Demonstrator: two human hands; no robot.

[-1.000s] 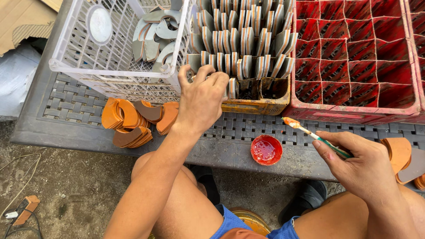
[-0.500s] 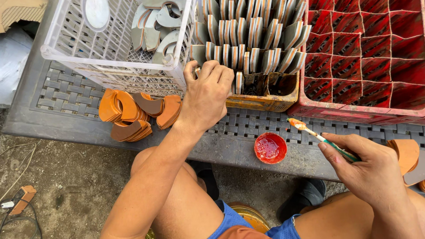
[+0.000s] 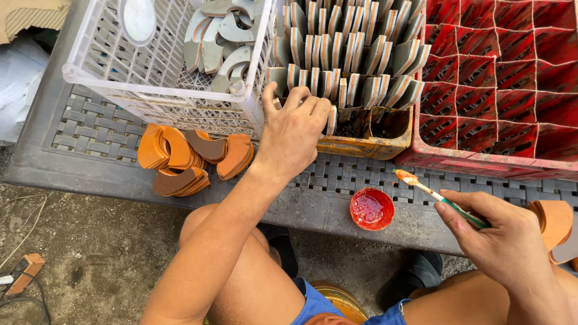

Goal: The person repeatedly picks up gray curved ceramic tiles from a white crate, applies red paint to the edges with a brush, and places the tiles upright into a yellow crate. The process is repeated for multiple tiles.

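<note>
1. Brush sits in my right hand, fingers pinched narrow round its green handle, orange-tipped bristles pointing up and left, just right of the paint cap.
2. That cap is my landmark: small, round, red, wet paint inside, resting on the grey grid mat.
3. My left hand is up and left of the cap, fingers curled over the front row of pieces. I cannot tell whether it grips one.
4. Those pieces stand on edge, orange-edged, in a yellow box just above the cap.
5. Far left of the cap, loose orange pieces lie heaped on the mat.
6. Up and left, a white basket holds grey curved blanks.
7. Up and right, a red crate with square cells.
</note>
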